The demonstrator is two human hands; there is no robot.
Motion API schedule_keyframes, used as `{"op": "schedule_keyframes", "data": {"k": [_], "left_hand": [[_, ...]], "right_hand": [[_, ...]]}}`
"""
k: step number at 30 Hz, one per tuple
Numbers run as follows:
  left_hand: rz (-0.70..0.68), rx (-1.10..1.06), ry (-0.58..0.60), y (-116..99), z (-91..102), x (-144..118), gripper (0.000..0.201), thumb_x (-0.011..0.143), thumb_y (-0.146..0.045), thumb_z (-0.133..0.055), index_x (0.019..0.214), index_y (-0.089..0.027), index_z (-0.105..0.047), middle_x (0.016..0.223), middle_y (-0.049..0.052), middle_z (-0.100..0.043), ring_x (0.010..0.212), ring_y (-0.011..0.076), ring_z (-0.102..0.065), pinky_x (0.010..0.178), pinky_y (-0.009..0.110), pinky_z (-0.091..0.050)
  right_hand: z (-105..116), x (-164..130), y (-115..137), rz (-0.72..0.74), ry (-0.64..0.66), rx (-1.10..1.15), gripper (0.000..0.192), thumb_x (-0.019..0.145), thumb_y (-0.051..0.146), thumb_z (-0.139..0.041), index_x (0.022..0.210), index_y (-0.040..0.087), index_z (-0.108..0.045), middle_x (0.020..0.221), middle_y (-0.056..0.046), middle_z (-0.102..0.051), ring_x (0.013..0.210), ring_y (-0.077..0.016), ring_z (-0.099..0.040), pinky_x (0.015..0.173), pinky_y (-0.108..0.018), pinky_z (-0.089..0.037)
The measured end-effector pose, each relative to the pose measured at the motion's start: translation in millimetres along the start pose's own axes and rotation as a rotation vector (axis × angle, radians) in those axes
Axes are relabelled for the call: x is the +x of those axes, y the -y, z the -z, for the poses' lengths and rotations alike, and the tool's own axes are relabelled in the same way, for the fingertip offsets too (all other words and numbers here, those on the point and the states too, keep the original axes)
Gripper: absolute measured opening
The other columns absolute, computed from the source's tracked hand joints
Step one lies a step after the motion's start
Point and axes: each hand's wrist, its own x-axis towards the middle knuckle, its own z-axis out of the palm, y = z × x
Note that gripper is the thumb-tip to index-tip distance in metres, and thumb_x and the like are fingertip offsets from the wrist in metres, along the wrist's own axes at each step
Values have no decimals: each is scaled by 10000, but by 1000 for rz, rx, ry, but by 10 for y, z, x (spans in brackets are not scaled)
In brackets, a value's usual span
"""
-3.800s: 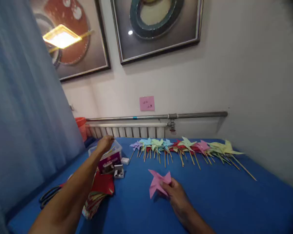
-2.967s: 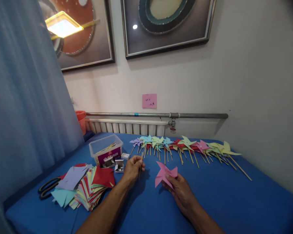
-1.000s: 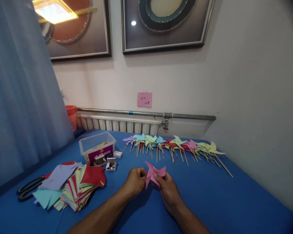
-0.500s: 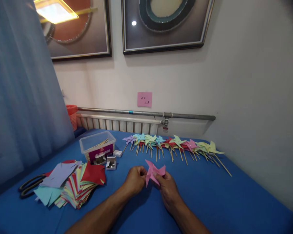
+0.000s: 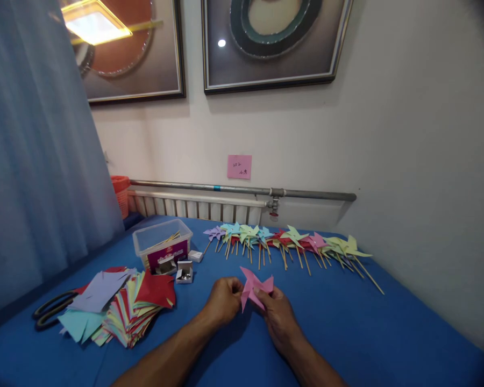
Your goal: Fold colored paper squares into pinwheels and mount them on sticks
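Note:
A pink paper pinwheel [image 5: 255, 287], its corners folded to the centre, is held above the blue cloth by my right hand [image 5: 280, 317]. The thumb presses on its front and the fingers lie behind it. My left hand [image 5: 225, 301] is closed in a pinch right beside the pinwheel's left edge. Whatever its fingertips hold, if anything, is hidden from view. To the left lies a fanned stack of cut coloured paper squares [image 5: 123, 317] topped by a red sheet [image 5: 156, 288]. A small open box of shiny pins [image 5: 184, 273] stands beyond my left hand.
Finished pinwheels on sticks [image 5: 292, 236] lie in a row along the back. A clear plastic tub [image 5: 143, 236] holds wooden sticks, with a small white box [image 5: 196, 256] beside it. Black-handled scissors [image 5: 48, 312] lie far left, partly under paper. A blue curtain [image 5: 44, 140] hangs at left.
The whole scene sits slightly lower in the picture as the camera tilts a little. Both hands keep nearly the same hold and place around the pink pinwheel.

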Motion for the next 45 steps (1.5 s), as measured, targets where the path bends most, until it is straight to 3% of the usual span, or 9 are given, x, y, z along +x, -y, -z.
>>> {"op": "schedule_keyframes", "data": {"k": [9, 30, 45], "left_hand": [[-28, 83, -3, -15, -3, -14, 106, 722, -217, -614, 634, -162, -593, 539, -35, -524, 520, 105, -420, 497, 221, -281], [-44, 94, -19, -66, -36, -47, 185, 769, -282, -616, 633, -160, -588, 544, -33, -520, 540, 106, -411, 512, 226, -287], [-45, 106, -16, -55, -42, -50, 169, 773, -268, -622, 649, -153, -614, 557, -27, -558, 530, 103, -433, 507, 225, -281]], "right_hand": [[42, 55, -53, -10, 10, 17, 341, 626, 407, -874, 817, 170, -720, 678, -4, -726, 610, -172, -631, 618, -276, -481], [-24, 18, 11, 8, -9, 49, 322, 598, 351, -871, 803, 209, -668, 711, -9, -719, 658, -206, -670, 607, -299, -512], [-11, 45, -25, 12, -20, 57, 329, 590, 384, -879, 783, 198, -689, 637, 20, -660, 554, -149, -574, 568, -276, -476]]}}
